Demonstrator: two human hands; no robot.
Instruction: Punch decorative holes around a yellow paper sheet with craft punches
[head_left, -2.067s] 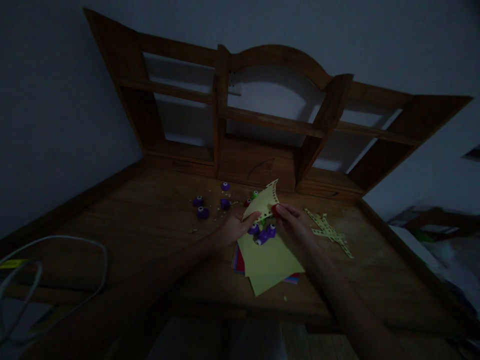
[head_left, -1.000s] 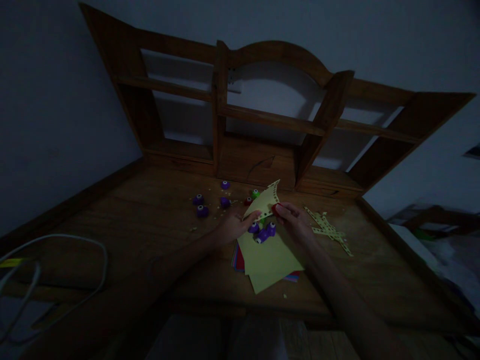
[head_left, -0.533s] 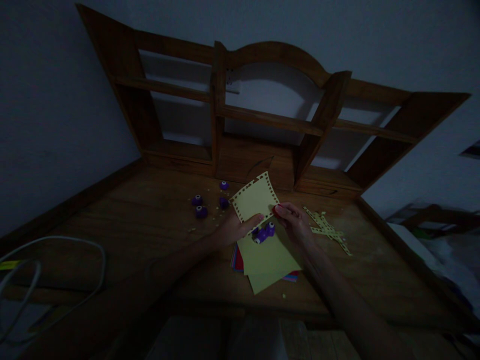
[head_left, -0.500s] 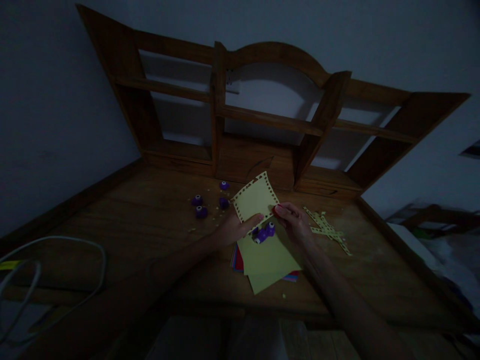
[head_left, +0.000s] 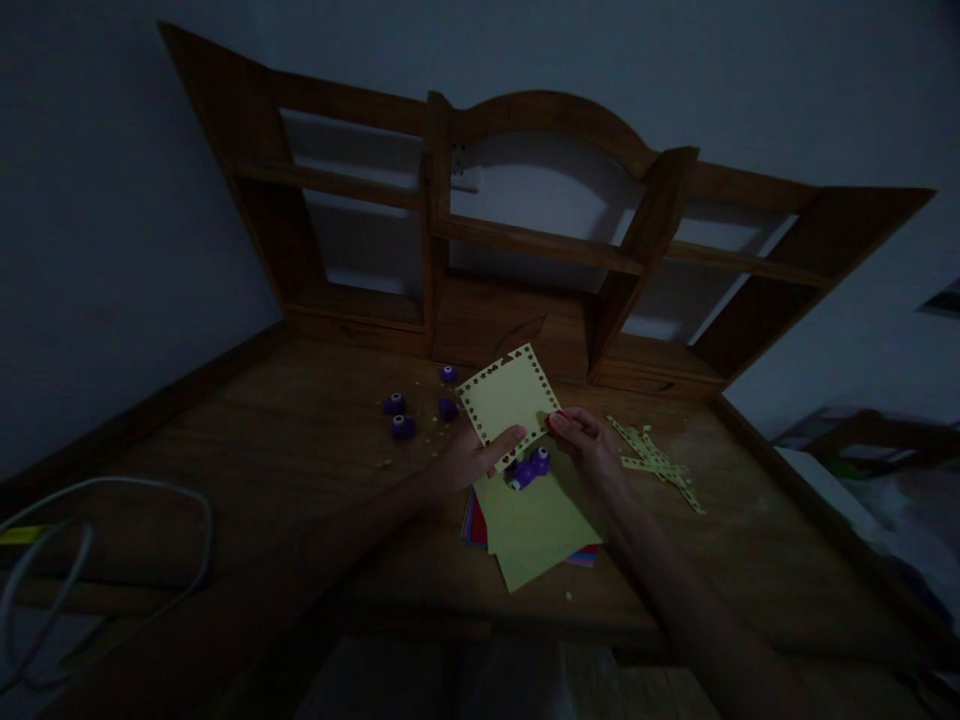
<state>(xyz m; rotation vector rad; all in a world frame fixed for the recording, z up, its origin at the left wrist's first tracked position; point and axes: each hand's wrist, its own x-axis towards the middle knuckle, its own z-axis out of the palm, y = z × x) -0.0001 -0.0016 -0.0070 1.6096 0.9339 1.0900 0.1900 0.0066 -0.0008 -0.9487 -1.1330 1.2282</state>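
My left hand [head_left: 466, 462] grips a pale yellow sheet of paper [head_left: 508, 398] by its lower left part, thumb on top. Small cut-out shapes run along the sheet's edges. At its right corner, my right hand [head_left: 589, 445] is closed on a small red craft punch [head_left: 556, 421], partly hidden by the fingers. Below the held sheet, a few purple craft punches [head_left: 530, 468] lie on a stack of yellow paper [head_left: 541, 530]. Red and blue sheets show under that stack.
More purple punches [head_left: 403, 427] stand on the wooden desk [head_left: 300, 450] to the left, among tiny paper bits. Punched yellow strips [head_left: 656, 463] lie crossed at the right. A wooden shelf unit [head_left: 517, 235] rises behind. A white cable [head_left: 208, 520] loops at the left edge.
The yellow sheet has turned and tilted slightly in my left hand, its left corner shifting a little left. Both hands keep their hold; the view has shifted slightly.
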